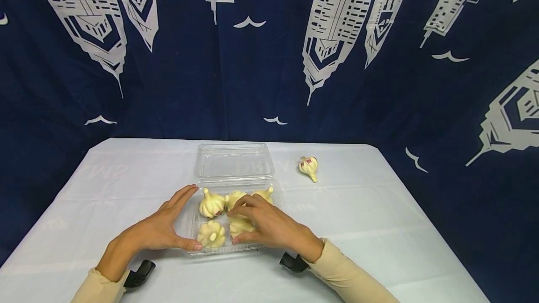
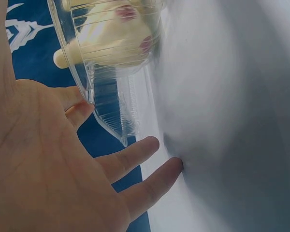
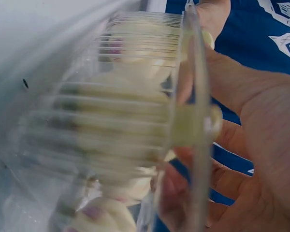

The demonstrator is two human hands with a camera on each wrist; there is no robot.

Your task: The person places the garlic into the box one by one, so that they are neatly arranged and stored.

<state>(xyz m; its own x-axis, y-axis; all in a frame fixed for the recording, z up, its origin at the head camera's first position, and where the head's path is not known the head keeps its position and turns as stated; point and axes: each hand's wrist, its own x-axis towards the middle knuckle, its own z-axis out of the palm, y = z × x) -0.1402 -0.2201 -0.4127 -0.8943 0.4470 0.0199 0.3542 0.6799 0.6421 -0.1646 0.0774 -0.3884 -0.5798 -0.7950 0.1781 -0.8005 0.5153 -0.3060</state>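
A clear plastic clamshell box lies on the table with its lid folded back, holding several garlic bulbs. One bulb sits at its back left, another at the front left. My left hand spans the box's left side, fingers extended; in the left wrist view two fingertips reach past the box wall. Inside the box, my right hand holds a garlic bulb in the front row between thumb and fingers. That hand partly covers the bulbs on the right side.
The open lid lies flat behind the box. A loose garlic bulb with purple marks rests on the white-covered table, right of the lid. A dark blue printed cloth hangs behind the table.
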